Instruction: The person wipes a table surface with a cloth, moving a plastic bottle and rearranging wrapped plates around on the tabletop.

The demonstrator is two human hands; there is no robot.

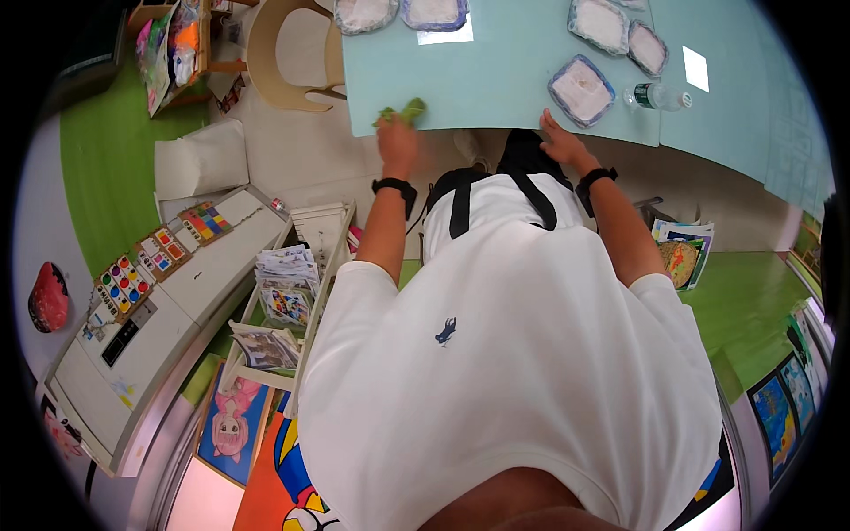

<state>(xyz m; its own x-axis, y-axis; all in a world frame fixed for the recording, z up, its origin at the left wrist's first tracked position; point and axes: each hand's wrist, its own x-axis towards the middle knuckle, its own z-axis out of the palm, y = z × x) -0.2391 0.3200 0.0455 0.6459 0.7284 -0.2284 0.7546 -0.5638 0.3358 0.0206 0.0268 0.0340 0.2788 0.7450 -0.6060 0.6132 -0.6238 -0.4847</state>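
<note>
My left hand [398,145] holds a crumpled green cloth [406,114] at the near left corner of a pale blue table [491,86]. The hand is slightly blurred. My right hand [563,141] is at the table's front edge, fingers apart, with nothing in it; whether its fingertips touch the edge I cannot tell. Just beyond that hand lies a rounded rectangular tray-like piece [582,91] with a pale inside and a blue-purple rim. A clear plastic bottle [654,97] lies on its side to the right of it.
Several similar rimmed pieces [435,12] lie farther back on the table. A beige chair [265,60] stands at its left. To my left are a white rolling cart [312,219] with papers and a long white cabinet [179,292]. Books [687,255] stand at the right.
</note>
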